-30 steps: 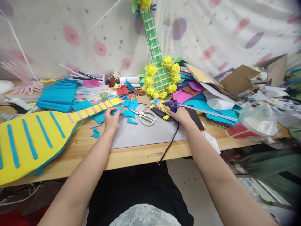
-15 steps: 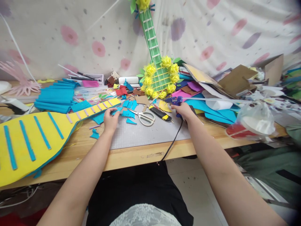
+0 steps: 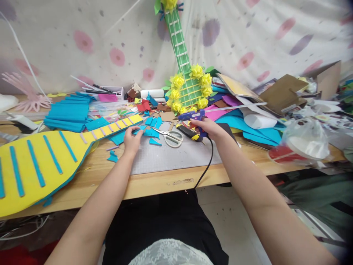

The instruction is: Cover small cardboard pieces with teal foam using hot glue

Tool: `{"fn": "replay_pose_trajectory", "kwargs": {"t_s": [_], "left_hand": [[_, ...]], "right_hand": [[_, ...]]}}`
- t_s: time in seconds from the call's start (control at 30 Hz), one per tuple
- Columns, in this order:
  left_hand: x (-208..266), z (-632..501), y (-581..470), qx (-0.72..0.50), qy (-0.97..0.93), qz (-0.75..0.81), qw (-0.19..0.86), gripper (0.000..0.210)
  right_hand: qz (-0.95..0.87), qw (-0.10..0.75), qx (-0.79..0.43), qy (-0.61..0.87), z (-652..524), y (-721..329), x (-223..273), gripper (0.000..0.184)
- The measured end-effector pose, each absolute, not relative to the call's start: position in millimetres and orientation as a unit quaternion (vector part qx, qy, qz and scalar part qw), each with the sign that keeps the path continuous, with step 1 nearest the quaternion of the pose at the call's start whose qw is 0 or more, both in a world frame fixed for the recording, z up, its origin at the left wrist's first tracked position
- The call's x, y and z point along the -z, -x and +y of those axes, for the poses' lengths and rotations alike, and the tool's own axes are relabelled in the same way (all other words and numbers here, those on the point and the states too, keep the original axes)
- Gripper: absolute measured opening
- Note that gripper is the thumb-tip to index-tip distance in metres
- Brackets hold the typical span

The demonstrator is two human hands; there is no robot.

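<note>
My right hand [image 3: 208, 129] is wrapped round the handle of a blue hot glue gun [image 3: 196, 115]. The nozzle points left, and a long clear glue stick [image 3: 239, 106] juts from its rear. My left hand [image 3: 132, 139] is closed in a pinch beside the blue paper scraps [image 3: 151, 132]; what its fingertips hold is too small to make out. Just above that hand lies the neck of a yellow paper guitar [image 3: 110, 128] with blue edges and purple strips. Between my hands rest scissors [image 3: 172, 140] and a black and yellow utility knife [image 3: 189, 132].
A green paper guitar with yellow flowers [image 3: 190, 92] leans on the curtain at the back. Coloured sheets [image 3: 248, 129] and cardboard [image 3: 286, 92] pile up at right, near a bagged red cup [image 3: 292, 152]. Blue crepe paper [image 3: 67, 112] lies left. The glue gun's cord [image 3: 208, 165] hangs over the table edge.
My right hand has lifted the glue gun and brought it left, over the utility knife. My left hand has stayed nearly in place, and the view has shifted slightly.
</note>
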State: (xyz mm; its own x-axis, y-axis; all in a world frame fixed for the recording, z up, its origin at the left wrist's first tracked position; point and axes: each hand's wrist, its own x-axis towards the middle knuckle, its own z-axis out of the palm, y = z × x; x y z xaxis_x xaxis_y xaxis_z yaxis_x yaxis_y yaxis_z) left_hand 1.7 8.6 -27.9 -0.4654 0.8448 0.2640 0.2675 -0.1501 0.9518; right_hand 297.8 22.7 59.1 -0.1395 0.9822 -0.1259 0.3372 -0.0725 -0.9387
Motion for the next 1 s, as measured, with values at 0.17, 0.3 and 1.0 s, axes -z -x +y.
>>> {"fn": "replay_pose_trajectory", "kwargs": {"t_s": [0.17, 0.3, 1.0], "left_hand": [[25.8, 7.3, -1.4, -0.602, -0.465, 0.599, 0.251, 0.016], [23.0, 5.9, -1.6, -0.599, -0.463, 0.604, 0.248, 0.015], [20.9, 4.4, -4.2, -0.589, -0.469, 0.611, 0.244, 0.017]], "right_hand": [[-0.652, 0.304, -0.475, 0.507, 14.7, -248.1, -63.7, 0.030], [-0.664, 0.281, -0.469, 0.509, 11.5, -219.4, -66.4, 0.030], [-0.689, 0.238, -0.432, 0.532, 14.8, -204.3, -71.3, 0.029]]}}
